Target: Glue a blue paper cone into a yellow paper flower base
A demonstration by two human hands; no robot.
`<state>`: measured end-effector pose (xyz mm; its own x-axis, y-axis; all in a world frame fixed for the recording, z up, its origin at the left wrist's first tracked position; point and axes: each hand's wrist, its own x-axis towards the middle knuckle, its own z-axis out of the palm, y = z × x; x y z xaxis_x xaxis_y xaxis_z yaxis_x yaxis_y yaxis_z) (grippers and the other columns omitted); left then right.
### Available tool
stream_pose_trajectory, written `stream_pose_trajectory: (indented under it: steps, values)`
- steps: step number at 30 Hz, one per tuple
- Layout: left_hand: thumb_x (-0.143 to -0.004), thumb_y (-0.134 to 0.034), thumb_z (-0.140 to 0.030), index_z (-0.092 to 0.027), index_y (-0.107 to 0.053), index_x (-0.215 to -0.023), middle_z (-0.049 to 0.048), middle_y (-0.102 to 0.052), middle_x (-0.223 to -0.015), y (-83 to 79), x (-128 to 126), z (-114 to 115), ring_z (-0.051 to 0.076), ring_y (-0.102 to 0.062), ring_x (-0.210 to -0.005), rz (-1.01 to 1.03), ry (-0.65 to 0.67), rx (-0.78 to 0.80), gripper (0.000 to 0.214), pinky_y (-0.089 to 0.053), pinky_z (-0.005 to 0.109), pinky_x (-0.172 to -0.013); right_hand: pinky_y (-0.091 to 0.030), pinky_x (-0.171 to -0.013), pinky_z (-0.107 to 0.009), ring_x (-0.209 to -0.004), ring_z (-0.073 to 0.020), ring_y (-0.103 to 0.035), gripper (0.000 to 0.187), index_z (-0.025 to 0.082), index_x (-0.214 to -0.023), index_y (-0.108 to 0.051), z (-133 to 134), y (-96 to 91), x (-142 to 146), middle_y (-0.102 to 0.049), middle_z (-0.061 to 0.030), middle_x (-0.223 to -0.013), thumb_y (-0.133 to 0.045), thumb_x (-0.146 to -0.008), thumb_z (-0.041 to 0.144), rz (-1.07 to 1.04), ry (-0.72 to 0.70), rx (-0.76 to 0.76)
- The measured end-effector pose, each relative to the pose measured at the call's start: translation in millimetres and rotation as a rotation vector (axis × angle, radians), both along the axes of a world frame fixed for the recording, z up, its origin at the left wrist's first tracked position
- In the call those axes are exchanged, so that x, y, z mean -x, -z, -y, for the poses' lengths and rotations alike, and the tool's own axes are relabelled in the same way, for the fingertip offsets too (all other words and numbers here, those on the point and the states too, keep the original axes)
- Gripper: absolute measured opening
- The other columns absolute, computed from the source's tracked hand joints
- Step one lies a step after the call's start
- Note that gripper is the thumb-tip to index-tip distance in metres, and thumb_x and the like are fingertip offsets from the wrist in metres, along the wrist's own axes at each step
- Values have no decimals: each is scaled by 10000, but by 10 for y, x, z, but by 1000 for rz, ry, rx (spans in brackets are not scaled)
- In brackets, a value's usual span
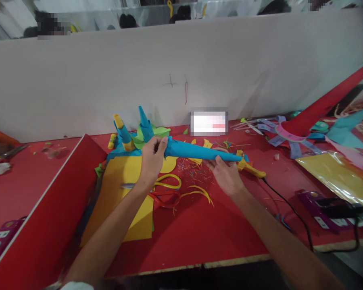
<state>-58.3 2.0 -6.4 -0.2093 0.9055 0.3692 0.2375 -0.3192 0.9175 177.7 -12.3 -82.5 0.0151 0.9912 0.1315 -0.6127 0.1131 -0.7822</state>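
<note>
Cone [196, 151] lies sideways between my hands. My left hand [152, 157] pinches its fat end and my right hand [228, 175] grips its thin end, maybe to keep it straight. Scissors [157, 195] lie nearer me than my left fingers, perhaps so both hands are free.

I can't see most of the right hand's [226, 175] fingers, since they pass behind the blue cone [196, 151], and the left hand [153, 155] covers part of its wide end. The left forearm hides the middle of the scissors [166, 193] from me. Where the cone's tip overlaps the yellow glue gun [254, 170], I can't tell whether they touch. My view cuts off the red cone [326, 98] at right and a purple box [4, 237] at left; the bright panel [209, 123] is pixelated.
</note>
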Motion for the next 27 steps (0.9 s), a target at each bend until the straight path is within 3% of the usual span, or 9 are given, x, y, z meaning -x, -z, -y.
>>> stream_pose_trajectory:
  steps: [4, 8, 14, 21, 27]
  values:
    - [-950, -641, -650, -218, -445, -675, -50, -359, -595, 4, -3, -8, 99, -323, -523, 132, 32, 45, 548, -269, 259, -477, -551, -1171, -544, -1123, -218, -717, 344, 349, -1041, -680, 3, 7, 2, -760, 37, -1096, -922, -803, 406, 8, 3, -7]
    - [-934, -698, -599, -206, -539, -687, -41, -451, -580, -10, 9, -6, 100, -376, -526, 32, 33, 11, 490, -304, 262, -493, -548, -1173, -516, -1141, -212, -713, 356, 356, -1042, -691, 11, -20, 3, -764, 33, -1101, -936, -789, 408, 17, -5, -29]
    - [-971, -683, -505, -203, -565, -707, -34, -495, -582, -23, -4, 20, 112, -457, -553, -91, -6, -48, 418, -352, 271, -541, -562, -1137, -552, -1162, -250, -726, 401, 359, -1082, -686, 3, 5, -2, -779, 10, -1131, -878, -814, 588, -7, -22, -1]
    - [-1000, -606, -583, -213, -474, -668, -37, -418, -594, -12, -17, 8, 103, -382, -530, 85, 38, 14, 514, -307, 261, -495, -552, -1161, -539, -1216, -249, -712, 346, 342, -1040, -687, 12, -10, -6, -776, 5, -1204, -894, -822, 513, 12, 15, -12]
    - [-946, -712, -524, -206, -580, -695, -31, -491, -574, -12, 2, 5, 110, -428, -538, -39, 23, -23, 426, -329, 269, -515, -533, -1170, -562, -1289, -266, -684, 375, 347, -1040, -676, 19, -57, 0, -770, -4, -1215, -903, -802, 527, 38, 7, -27]
